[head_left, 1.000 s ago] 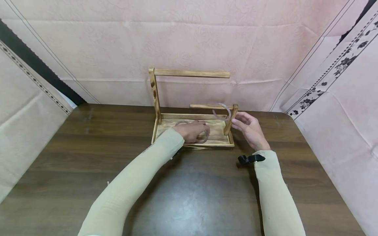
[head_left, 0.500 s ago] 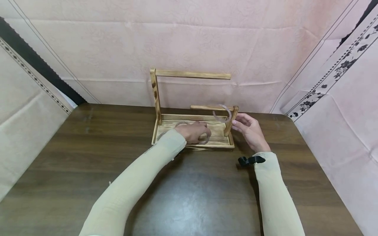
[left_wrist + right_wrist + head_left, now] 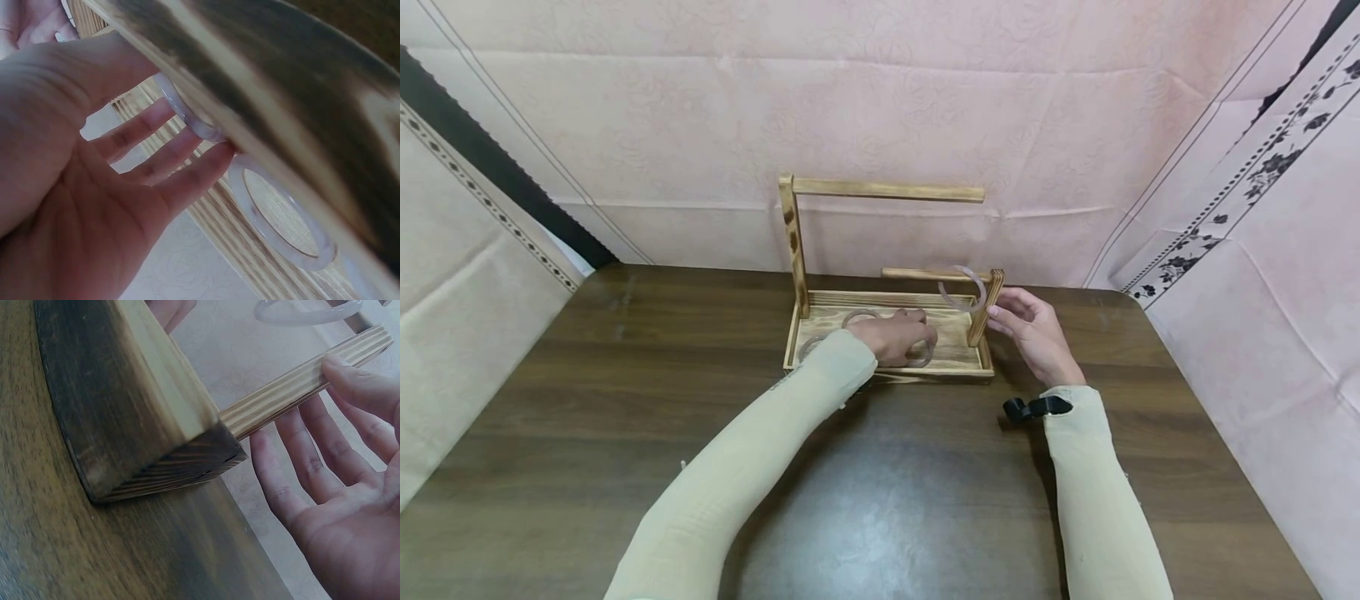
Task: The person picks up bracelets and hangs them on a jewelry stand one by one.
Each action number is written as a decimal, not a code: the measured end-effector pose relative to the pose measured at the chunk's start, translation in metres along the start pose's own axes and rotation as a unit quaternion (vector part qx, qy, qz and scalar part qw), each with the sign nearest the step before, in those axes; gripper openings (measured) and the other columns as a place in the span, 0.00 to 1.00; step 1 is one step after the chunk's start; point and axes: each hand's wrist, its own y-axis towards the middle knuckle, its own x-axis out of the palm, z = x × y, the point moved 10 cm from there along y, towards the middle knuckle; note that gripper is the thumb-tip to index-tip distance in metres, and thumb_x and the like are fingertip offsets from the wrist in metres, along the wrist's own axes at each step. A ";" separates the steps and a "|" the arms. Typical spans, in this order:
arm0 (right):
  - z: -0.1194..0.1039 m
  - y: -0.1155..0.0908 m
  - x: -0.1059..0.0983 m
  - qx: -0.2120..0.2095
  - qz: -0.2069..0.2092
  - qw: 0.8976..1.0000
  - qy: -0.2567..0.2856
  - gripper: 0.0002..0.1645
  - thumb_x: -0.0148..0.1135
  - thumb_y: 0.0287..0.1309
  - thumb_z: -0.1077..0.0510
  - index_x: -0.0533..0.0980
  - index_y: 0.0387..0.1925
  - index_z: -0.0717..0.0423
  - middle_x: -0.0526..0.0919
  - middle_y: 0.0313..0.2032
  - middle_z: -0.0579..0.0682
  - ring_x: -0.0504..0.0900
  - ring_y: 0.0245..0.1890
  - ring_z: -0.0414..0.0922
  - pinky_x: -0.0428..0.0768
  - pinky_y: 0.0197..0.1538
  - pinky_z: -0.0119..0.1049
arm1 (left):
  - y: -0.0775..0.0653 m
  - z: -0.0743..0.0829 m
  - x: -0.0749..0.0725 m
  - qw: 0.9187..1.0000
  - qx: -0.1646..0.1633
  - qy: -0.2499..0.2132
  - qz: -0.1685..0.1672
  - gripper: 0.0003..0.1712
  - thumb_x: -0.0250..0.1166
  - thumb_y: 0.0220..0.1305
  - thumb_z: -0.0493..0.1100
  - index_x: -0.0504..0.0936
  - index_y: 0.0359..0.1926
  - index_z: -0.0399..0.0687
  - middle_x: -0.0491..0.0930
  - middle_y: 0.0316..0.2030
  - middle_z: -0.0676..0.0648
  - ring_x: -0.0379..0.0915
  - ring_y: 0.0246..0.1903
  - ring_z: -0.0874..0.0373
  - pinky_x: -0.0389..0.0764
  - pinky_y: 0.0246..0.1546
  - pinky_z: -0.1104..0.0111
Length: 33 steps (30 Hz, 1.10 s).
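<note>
A wooden jewellery stand (image 3: pixel 943 373) has a tray base, a tall post at the left and a short post (image 3: pixel 985 312) at the right. My left hand (image 3: pixel 891 335) reaches down into the tray, with thumb and fingers at a pale translucent bangle (image 3: pixel 201 129); the tray wall hides part of that grip. Another bangle (image 3: pixel 255 219) lies beside those fingers in the tray. At the right end my right hand (image 3: pixel 1036 337) holds the short post between thumb and fingers. One bangle (image 3: pixel 981 293) hangs on the short post's crossbar (image 3: pixel 917 273).
The tall post (image 3: pixel 793 242) carries a long bar (image 3: pixel 887 189) above the tray. Brown wood-grain table (image 3: pixel 850 500) lies under the stand. Pale patterned cloth (image 3: pixel 880 117) hangs close behind and at both sides. A black strap mount (image 3: pixel 1037 407) sits on the right wrist.
My left hand has shifted very slightly to the right within the tray. The right hand stays at the short post, and the hanging bangle keeps its place.
</note>
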 end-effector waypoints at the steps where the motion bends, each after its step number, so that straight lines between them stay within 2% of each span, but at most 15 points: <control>1: 0.000 0.000 0.000 0.000 0.002 1.000 -0.002 0.14 0.64 0.67 0.63 0.76 0.53 0.55 0.81 0.48 0.45 0.83 0.49 0.38 0.84 0.54 0.32 | -0.001 0.005 0.000 0.999 0.019 0.028 0.001 0.18 0.57 0.72 0.40 0.76 0.59 0.60 0.54 0.80 0.43 0.46 0.80 0.39 0.58 0.72 0.35; 3: 0.000 0.000 -0.001 0.002 0.003 1.000 -0.004 0.14 0.65 0.67 0.63 0.76 0.53 0.56 0.81 0.48 0.45 0.82 0.49 0.38 0.84 0.54 0.33 | -0.002 0.013 -0.001 0.995 0.054 0.087 0.006 0.19 0.59 0.69 0.32 0.79 0.53 0.59 0.55 0.78 0.39 0.49 0.78 0.34 0.64 0.68 0.33; 7: 0.001 -0.001 0.000 0.006 0.001 1.000 -0.004 0.15 0.66 0.67 0.62 0.75 0.53 0.56 0.81 0.47 0.45 0.82 0.49 0.38 0.84 0.57 0.35 | -0.001 0.014 -0.001 0.994 0.054 0.094 0.004 0.20 0.61 0.67 0.30 0.79 0.52 0.58 0.61 0.75 0.40 0.57 0.74 0.36 0.71 0.63 0.36; 10: 0.000 -0.002 0.000 0.008 0.001 1.000 -0.007 0.16 0.66 0.67 0.61 0.75 0.54 0.57 0.81 0.48 0.45 0.82 0.50 0.38 0.83 0.58 0.37 | 0.001 0.011 -0.001 0.994 0.044 0.097 0.005 0.20 0.63 0.64 0.31 0.79 0.52 0.59 0.61 0.75 0.41 0.57 0.74 0.37 0.73 0.61 0.36; 14: 0.000 -0.002 -0.001 0.008 0.001 1.000 -0.008 0.16 0.66 0.67 0.61 0.75 0.54 0.57 0.81 0.48 0.45 0.82 0.50 0.38 0.83 0.58 0.37 | 0.004 0.007 -0.002 0.995 0.035 0.089 0.012 0.21 0.62 0.59 0.29 0.79 0.47 0.58 0.52 0.80 0.38 0.48 0.78 0.35 0.68 0.64 0.33; 17: -0.001 -0.002 -0.001 0.008 0.001 1.000 -0.010 0.16 0.66 0.67 0.61 0.75 0.54 0.56 0.81 0.48 0.45 0.82 0.50 0.38 0.83 0.58 0.37 | 0.005 0.007 -0.004 0.995 0.037 0.087 0.024 0.19 0.61 0.58 0.29 0.78 0.46 0.55 0.51 0.80 0.37 0.48 0.78 0.34 0.71 0.63 0.37; 19: -0.001 -0.002 -0.001 0.009 0.002 1.000 -0.011 0.16 0.66 0.67 0.61 0.75 0.54 0.55 0.81 0.48 0.45 0.82 0.50 0.38 0.83 0.59 0.37 | 0.006 0.007 -0.006 0.994 0.041 0.096 0.038 0.19 0.61 0.60 0.30 0.78 0.49 0.55 0.56 0.78 0.38 0.54 0.76 0.37 0.76 0.60 0.43; 23: -0.001 -0.002 -0.001 0.006 0.001 1.000 -0.009 0.16 0.66 0.67 0.61 0.76 0.54 0.55 0.81 0.48 0.45 0.82 0.49 0.38 0.83 0.59 0.37 | 0.009 0.007 -0.009 0.990 0.046 0.118 0.068 0.21 0.65 0.62 0.35 0.77 0.55 0.58 0.59 0.76 0.40 0.57 0.74 0.38 0.81 0.56 0.49; 27: -0.001 -0.001 -0.001 0.004 0.000 1.000 -0.005 0.15 0.65 0.67 0.62 0.76 0.53 0.54 0.81 0.48 0.45 0.82 0.49 0.38 0.83 0.57 0.36 | 0.012 0.003 -0.011 0.988 0.043 0.123 0.085 0.30 0.71 0.59 0.39 0.75 0.61 0.61 0.56 0.78 0.41 0.47 0.78 0.33 0.81 0.57 0.43; 29: 0.000 -0.001 -0.001 0.005 0.001 1.000 -0.006 0.14 0.65 0.67 0.62 0.76 0.53 0.54 0.81 0.48 0.45 0.82 0.49 0.38 0.83 0.57 0.35 | 0.011 0.002 -0.011 0.987 0.043 0.125 0.089 0.35 0.73 0.57 0.40 0.73 0.64 0.61 0.56 0.77 0.41 0.46 0.78 0.31 0.80 0.57 0.42; 33: 0.000 -0.001 -0.001 0.004 0.003 1.000 -0.006 0.14 0.65 0.67 0.62 0.76 0.53 0.54 0.81 0.48 0.46 0.82 0.49 0.38 0.83 0.57 0.35 | 0.008 0.003 -0.014 0.986 0.057 0.121 0.103 0.35 0.73 0.58 0.41 0.73 0.66 0.59 0.59 0.75 0.40 0.48 0.76 0.29 0.80 0.58 0.44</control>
